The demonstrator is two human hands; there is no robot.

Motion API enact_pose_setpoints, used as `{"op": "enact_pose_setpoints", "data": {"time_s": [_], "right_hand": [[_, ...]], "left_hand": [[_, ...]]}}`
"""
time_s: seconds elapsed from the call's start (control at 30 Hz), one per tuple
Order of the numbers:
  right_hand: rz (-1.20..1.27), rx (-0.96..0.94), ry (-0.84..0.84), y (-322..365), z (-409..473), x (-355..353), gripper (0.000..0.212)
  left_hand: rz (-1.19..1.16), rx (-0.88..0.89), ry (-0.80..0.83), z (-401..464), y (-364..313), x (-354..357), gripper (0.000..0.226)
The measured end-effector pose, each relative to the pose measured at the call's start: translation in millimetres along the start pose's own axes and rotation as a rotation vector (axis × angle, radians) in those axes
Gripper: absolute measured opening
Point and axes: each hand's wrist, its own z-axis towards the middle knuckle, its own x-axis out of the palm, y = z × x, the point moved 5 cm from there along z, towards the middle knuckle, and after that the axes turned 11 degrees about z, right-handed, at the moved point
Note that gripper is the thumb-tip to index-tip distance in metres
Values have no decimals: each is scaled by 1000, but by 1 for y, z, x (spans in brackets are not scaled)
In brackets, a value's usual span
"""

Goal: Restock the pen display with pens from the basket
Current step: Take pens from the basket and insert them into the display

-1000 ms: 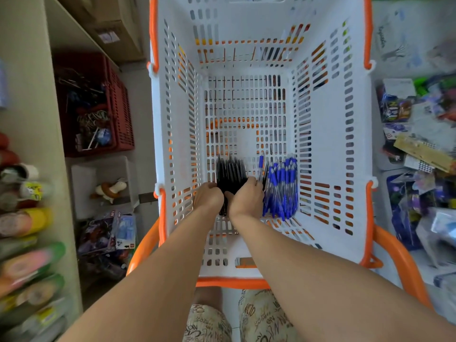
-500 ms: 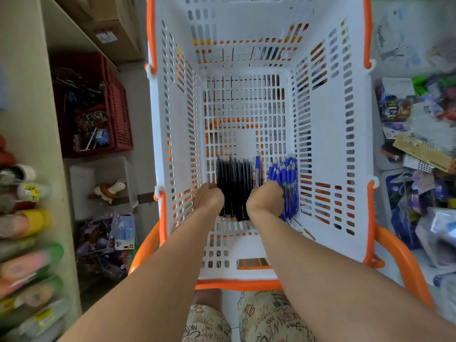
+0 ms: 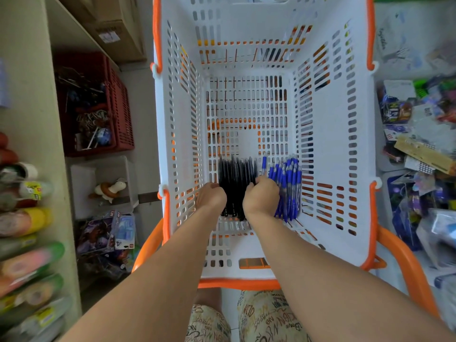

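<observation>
A white slotted basket (image 3: 345, 149) with orange rim and handles fills the middle of the head view. On its floor lies a row of black pens (image 3: 235, 178), and to their right a bundle of blue pens (image 3: 288, 186). One blue pen (image 3: 264, 165) lies between the two groups. My left hand (image 3: 211, 196) grips the left side of the black pens with curled fingers. My right hand (image 3: 261, 197) grips their right side, right beside the blue bundle. My fingertips are hidden under the hands. No pen display is in view.
A shelf (image 3: 32, 99) on the left carries coloured tubes (image 3: 27, 218). Beside it sit a red crate (image 3: 118, 112) of odds and ends and a white bin (image 3: 123, 174) with a toy. Packaged goods (image 3: 419, 144) pile up on the right.
My right hand moved right, off the black pens' top to their right edge, then closed back slightly toward them. The black row now shows between both hands. The left hand stayed put.
</observation>
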Motion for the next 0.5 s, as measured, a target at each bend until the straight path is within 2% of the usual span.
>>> {"op": "enact_pose_setpoints", "data": {"time_s": [0.03,0.1,0.23,0.3,0.4,0.5], "right_hand": [[5,-2,-8,1,-2,1,13],[-3,-10,5,4,-7,5,20],[-119,-2,122,4,-10,16,58],[-214,12,169,2,-9,20,67],[-209,4,197,0,-6,21,48],[-157,2,207,2,1,17,30]], "left_hand": [[12,1,-1,0,-1,0,45],[22,0,0,-1,0,0,44],[106,-5,-18,0,-1,-2,38],[193,-13,-20,2,-3,-4,36],[296,0,28,2,-7,-3,33],[303,8,23,1,-6,-2,30]]}}
